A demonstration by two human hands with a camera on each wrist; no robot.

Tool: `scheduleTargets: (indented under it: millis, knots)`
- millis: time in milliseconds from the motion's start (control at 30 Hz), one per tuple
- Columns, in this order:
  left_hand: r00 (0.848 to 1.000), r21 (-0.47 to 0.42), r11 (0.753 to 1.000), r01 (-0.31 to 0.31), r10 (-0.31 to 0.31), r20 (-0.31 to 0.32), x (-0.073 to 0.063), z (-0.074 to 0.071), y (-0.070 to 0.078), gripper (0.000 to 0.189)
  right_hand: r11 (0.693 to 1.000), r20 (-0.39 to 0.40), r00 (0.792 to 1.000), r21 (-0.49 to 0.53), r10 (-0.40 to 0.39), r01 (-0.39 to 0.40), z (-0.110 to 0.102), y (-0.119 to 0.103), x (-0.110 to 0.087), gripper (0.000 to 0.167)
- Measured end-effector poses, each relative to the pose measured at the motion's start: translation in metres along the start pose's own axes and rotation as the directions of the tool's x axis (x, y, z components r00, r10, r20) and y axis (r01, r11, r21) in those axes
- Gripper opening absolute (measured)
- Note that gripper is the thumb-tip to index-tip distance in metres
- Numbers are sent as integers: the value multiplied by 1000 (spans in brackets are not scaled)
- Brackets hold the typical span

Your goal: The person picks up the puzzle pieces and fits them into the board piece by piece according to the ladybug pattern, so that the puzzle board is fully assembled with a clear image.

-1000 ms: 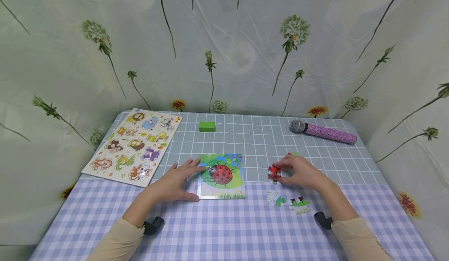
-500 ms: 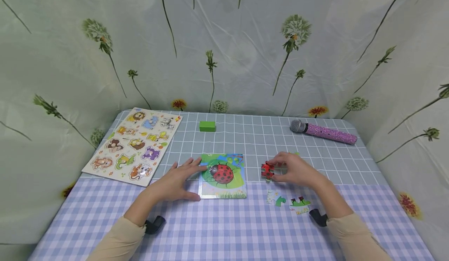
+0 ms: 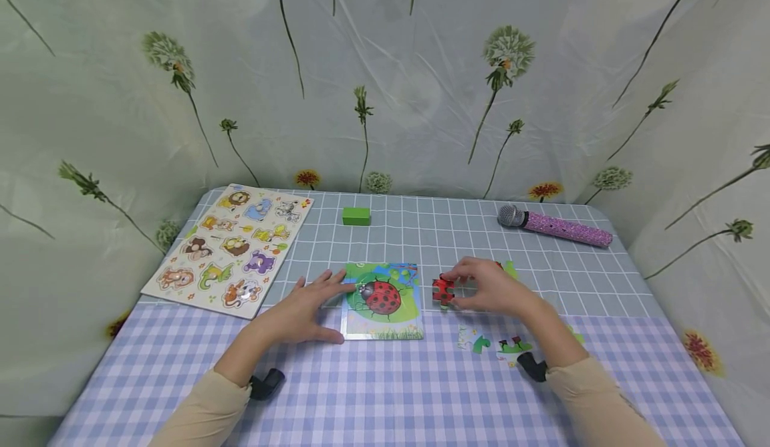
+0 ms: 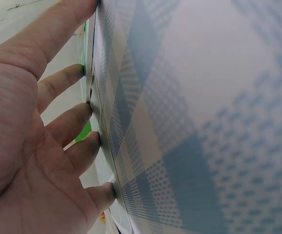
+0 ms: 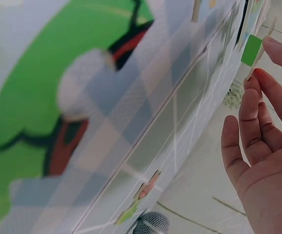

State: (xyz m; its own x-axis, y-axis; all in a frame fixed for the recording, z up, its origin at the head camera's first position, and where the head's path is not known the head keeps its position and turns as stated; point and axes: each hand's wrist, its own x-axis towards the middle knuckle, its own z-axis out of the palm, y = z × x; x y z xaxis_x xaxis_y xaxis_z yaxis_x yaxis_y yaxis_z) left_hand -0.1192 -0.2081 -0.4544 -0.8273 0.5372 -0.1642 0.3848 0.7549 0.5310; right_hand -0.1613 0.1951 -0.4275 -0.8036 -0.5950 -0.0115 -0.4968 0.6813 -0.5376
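My right hand [image 3: 493,290] pinches a red, black-spotted jigsaw piece [image 3: 443,290] between thumb and fingertips, just right of a square ladybug puzzle board [image 3: 361,327]. The right wrist view shows that jigsaw piece [image 5: 258,57] edge-on, raised off the table. Fingers spread, my left hand [image 3: 301,310] rests at the board's left edge. In the left wrist view the left hand's fingertips [image 4: 84,109] touch down along the tabletop. Loose jigsaw pieces lie around my right hand: a pale one with green [image 3: 473,340], a green-and-white one [image 3: 510,345], and one partly hidden behind the hand [image 3: 509,268].
An animal peg puzzle [image 3: 240,266] lies at the left. A green block [image 3: 356,216] stands at the back, and a pink glitter microphone [image 3: 565,228] at the back right. Gridded and checked cloths cover the table [image 3: 373,393]; a floral curtain [image 3: 415,99] hangs behind.
My right hand has moved left with the red jigsaw piece, bringing it closer to the ladybug board. A loose piece beside the right forearm has come into sight. My left hand has stayed put.
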Motion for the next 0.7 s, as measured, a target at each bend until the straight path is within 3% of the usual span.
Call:
scheduleTargets:
  millis: [700]
  knots:
    - [1000, 1, 1000, 23, -23, 14, 3, -3, 5, 93, 997, 60, 995, 36, -74, 72, 16, -26, 25, 42]
